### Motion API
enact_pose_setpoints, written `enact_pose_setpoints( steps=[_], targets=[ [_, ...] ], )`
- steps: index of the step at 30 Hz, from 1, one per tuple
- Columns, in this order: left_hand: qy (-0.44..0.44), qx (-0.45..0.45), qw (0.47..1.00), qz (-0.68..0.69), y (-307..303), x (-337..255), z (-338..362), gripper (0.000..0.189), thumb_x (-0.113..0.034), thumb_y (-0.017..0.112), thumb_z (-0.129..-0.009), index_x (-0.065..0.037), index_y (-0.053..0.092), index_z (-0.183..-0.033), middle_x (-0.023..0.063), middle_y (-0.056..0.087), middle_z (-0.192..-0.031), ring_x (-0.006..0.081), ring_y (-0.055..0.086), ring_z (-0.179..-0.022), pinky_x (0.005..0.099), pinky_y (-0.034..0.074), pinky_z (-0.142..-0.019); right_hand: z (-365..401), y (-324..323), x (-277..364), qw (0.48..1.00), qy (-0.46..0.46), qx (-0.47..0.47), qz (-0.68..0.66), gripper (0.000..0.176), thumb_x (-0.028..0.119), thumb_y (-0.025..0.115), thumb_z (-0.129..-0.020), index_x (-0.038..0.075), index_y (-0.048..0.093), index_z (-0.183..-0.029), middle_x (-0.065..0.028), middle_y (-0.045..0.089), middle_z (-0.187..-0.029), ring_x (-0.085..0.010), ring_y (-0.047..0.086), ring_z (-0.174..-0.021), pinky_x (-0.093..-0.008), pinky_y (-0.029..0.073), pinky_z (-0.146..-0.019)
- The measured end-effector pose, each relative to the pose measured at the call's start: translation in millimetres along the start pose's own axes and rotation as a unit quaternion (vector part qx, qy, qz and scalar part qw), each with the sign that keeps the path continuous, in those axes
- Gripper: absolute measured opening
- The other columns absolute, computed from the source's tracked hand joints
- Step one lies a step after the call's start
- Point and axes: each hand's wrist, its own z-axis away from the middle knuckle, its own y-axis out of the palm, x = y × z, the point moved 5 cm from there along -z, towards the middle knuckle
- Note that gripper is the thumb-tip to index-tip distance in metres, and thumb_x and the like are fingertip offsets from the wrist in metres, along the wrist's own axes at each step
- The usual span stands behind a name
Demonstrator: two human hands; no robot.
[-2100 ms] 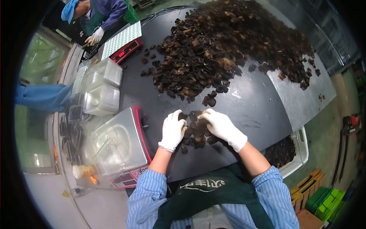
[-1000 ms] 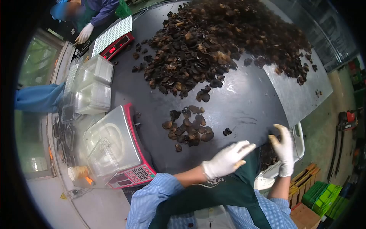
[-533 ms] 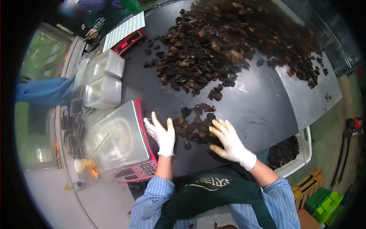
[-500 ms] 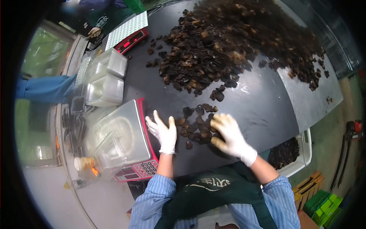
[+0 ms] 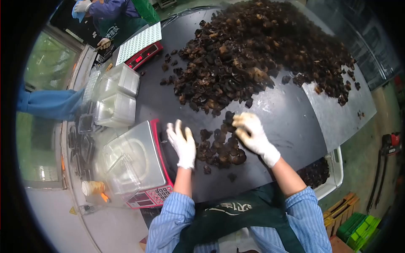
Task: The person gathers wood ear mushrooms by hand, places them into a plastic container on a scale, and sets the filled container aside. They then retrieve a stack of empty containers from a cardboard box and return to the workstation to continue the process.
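My left hand, in a white glove, lies open on the dark tabletop with its fingers spread, left of a small cluster of dark brown wood ear mushrooms. My right hand, gloved too, is at the cluster's upper right. Its fingers are bent and the thumb stands apart, with the fingertips at a dark mushroom piece. No piece is visibly gripped in either hand. Beyond them spreads a big heap of the same mushrooms.
A red-edged scale with a clear plastic box on its pan stands at left. Stacked clear tubs and a second scale are behind it. A co-worker stands at far left. A white crate is below the table at right.
My right hand has moved away from me toward the heap, and its fingers have left the cluster's right side. My left hand stays beside the cluster. The co-worker's raised gloved hand has come into view.
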Motion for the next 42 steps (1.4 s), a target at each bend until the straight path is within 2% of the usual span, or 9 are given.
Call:
enact_pose_setpoints(
  steps=[3, 6, 11, 17, 27, 31, 33, 39, 42],
  targets=[
    [-0.084, 0.008, 0.991, -0.099, 23.4, 21.5, -17.9, 0.044, -0.025, 0.053, -0.09, -0.005, 0.047, -0.128, 0.0248, 0.036, -0.135, 0.039, 0.031, -0.127, 0.0474, 0.025, -0.105, -20.8, -4.9, -24.0, 0.992, 0.088, -0.075, 0.056, 0.031, 0.015, 0.062, -0.077, 0.01, 0.06, -0.107, -0.013, 0.056, -0.117, -0.0314, 0.048, -0.111, -0.0439, 0.036, -0.096],
    [0.119, 0.062, 0.991, 0.006, 37.5, -3.5, -11.6, 0.039, -0.018, 0.055, -0.087, -0.006, 0.052, -0.123, 0.0187, 0.053, -0.118, 0.0356, 0.046, -0.113, 0.0446, 0.034, -0.096, -25.9, 18.5, -21.1, 0.996, 0.055, 0.032, 0.062, 0.047, 0.032, 0.06, -0.079, 0.009, 0.053, -0.119, -0.0137, 0.051, -0.126, -0.032, 0.043, -0.118, -0.0471, 0.024, -0.104],
    [0.187, 0.299, 0.933, 0.072, 6.1, -58.6, 36.4, 0.045, -0.024, 0.058, -0.086, -0.006, 0.05, -0.126, 0.017, 0.054, -0.124, 0.0342, 0.047, -0.12, 0.046, 0.031, -0.103, 4.4, 28.6, 37.3, 0.979, -0.038, 0.193, -0.057, 0.066, 0.042, 0.072, -0.068, 0.007, 0.052, -0.121, -0.0166, 0.045, -0.131, -0.0371, 0.035, -0.127, -0.0487, 0.028, -0.104],
    [0.284, 0.354, 0.891, 0.001, -34.3, -67.3, 95.1, 0.088, -0.046, 0.075, -0.062, -0.002, 0.042, -0.131, 0.0199, 0.042, -0.133, 0.0404, 0.036, -0.125, 0.0492, 0.026, -0.106, 61.2, 22.7, 78.7, 0.947, -0.041, 0.312, 0.066, 0.089, 0.041, 0.079, -0.055, 0.012, 0.044, -0.132, -0.0194, 0.028, -0.143, -0.0427, 0.024, -0.132, -0.055, 0.023, -0.106],
    [0.121, 0.073, 0.976, 0.164, 6.2, -58.6, 53.5, 0.041, -0.027, 0.066, -0.081, -0.002, 0.058, -0.113, 0.0133, 0.059, -0.109, 0.0287, 0.06, -0.091, 0.0347, 0.05, -0.078, 8.9, 50.8, 54.0, 0.99, 0.0, 0.138, 0.013, 0.055, 0.012, 0.074, -0.058, 0.008, 0.056, -0.11, -0.0121, 0.055, -0.113, -0.0327, 0.056, -0.095, -0.036, 0.047, -0.083],
    [-0.171, 0.085, 0.82, 0.539, 12.9, -50.1, 46.8, 0.024, -0.013, 0.055, -0.092, 0.001, 0.057, -0.111, 0.0072, 0.058, -0.105, 0.0147, 0.055, -0.096, 0.0275, 0.044, -0.088, -7.9, 56.9, 78.2, 0.989, 0.051, -0.022, -0.135, 0.042, 0.001, 0.067, -0.063, 0.005, 0.059, -0.105, -0.0135, 0.057, -0.103, -0.0297, 0.061, -0.087, -0.0321, 0.051, -0.075],
    [-0.151, 0.03, 0.792, 0.591, -11.7, -50.3, 39.6, 0.021, -0.011, 0.053, -0.092, 0.001, 0.057, -0.109, 0.0063, 0.058, -0.105, 0.0132, 0.054, -0.096, 0.0266, 0.043, -0.087, -19.4, 62.9, 97.0, 0.984, 0.041, -0.04, -0.17, 0.045, 0.004, 0.069, -0.063, 0.009, 0.06, -0.107, -0.011, 0.058, -0.105, -0.0283, 0.063, -0.087, -0.0338, 0.053, -0.072],
    [-0.077, -0.121, 0.899, 0.414, -159.0, -22.5, 6.5, 0.022, -0.015, 0.042, -0.095, -0.003, 0.055, -0.108, 0.0075, 0.057, -0.107, 0.0164, 0.053, -0.1, 0.0301, 0.042, -0.09, -86.7, 98.7, 216.0, 0.955, -0.104, 0.033, -0.276, 0.049, 0.004, 0.07, -0.06, 0.009, 0.06, -0.108, -0.0106, 0.056, -0.106, -0.0286, 0.062, -0.089, -0.034, 0.053, -0.076],
    [-0.174, -0.191, 0.858, 0.443, -226.1, 24.0, 7.0, 0.026, -0.023, 0.046, -0.094, -0.003, 0.054, -0.108, 0.0092, 0.057, -0.109, 0.0178, 0.053, -0.102, 0.0321, 0.042, -0.091, -106.7, 142.6, 278.0, 0.925, -0.133, 0.116, -0.336, 0.053, 0.008, 0.073, -0.06, 0.01, 0.057, -0.111, -0.0113, 0.054, -0.108, -0.0299, 0.059, -0.095, -0.0366, 0.052, -0.078]
  ],
)
